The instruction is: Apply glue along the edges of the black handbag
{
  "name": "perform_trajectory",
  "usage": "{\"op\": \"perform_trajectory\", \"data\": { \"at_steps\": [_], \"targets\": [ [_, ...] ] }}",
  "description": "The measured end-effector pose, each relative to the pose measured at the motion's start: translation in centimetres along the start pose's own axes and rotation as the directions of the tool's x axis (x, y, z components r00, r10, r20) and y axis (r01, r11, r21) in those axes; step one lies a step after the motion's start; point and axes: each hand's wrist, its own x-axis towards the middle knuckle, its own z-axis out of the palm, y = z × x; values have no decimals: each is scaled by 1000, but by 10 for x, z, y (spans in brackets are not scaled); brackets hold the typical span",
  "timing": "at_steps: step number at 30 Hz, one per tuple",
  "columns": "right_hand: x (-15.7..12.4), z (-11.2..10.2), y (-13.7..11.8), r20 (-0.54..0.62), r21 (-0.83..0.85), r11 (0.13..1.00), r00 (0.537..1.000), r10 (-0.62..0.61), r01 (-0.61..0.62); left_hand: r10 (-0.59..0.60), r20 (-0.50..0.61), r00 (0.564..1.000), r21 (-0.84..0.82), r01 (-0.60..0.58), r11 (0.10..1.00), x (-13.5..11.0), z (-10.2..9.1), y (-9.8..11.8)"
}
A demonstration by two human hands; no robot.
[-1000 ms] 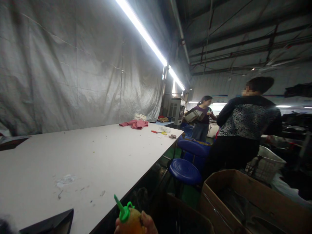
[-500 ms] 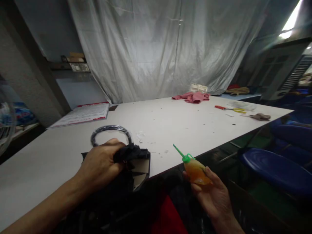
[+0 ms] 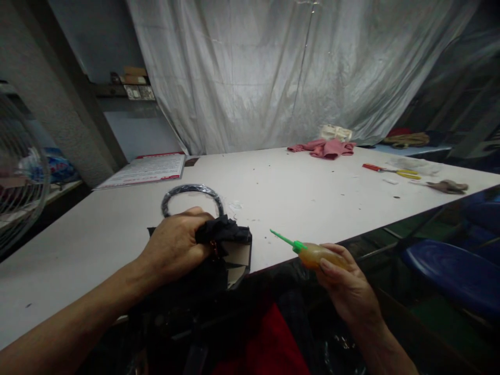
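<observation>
My left hand (image 3: 175, 245) is closed on a bunched black fabric piece (image 3: 226, 239) with a pale cardboard lining, at the near edge of the white table (image 3: 297, 192). Just behind that hand a black ring (image 3: 191, 191) lies flat on the table. My right hand (image 3: 344, 286) grips a small orange glue bottle (image 3: 318, 255) with a green nozzle. The nozzle points left toward the fabric piece, a short gap away from it.
A printed sheet with red borders (image 3: 146, 169) lies at the back left. Pink cloth (image 3: 324, 148), red and yellow scissors (image 3: 390, 170) and a brown scrap (image 3: 447, 186) sit at the far right. A fan (image 3: 19, 177) stands left, a blue stool (image 3: 453, 271) right.
The view swung left and down from the room and two people onto the table. My left hand came into view holding the black fabric; the bottle tilted flatter, its nozzle pointing at the fabric.
</observation>
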Motion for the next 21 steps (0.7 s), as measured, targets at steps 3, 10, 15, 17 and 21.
{"op": "perform_trajectory", "data": {
  "at_steps": [3,10,15,17,21],
  "targets": [
    [-3,3,1,11,-127,992,1000,-24,25,9,-4,1000,-34,-9,999,-2,-5,-2],
    [-16,13,-27,336,-580,621,849,-409,528,50,-50,998,-93,-54,994,0,-32,-3],
    [-15,25,-44,572,-521,416,667,-477,745,18,-53,998,-21,-19,1000,31,-56,4],
    [-8,30,-42,618,-491,404,635,-464,772,-62,2,998,-6,62,998,47,-54,4],
    [14,35,-28,641,-493,480,676,-364,726,-109,144,983,107,94,990,73,-30,4]
  ]
}}
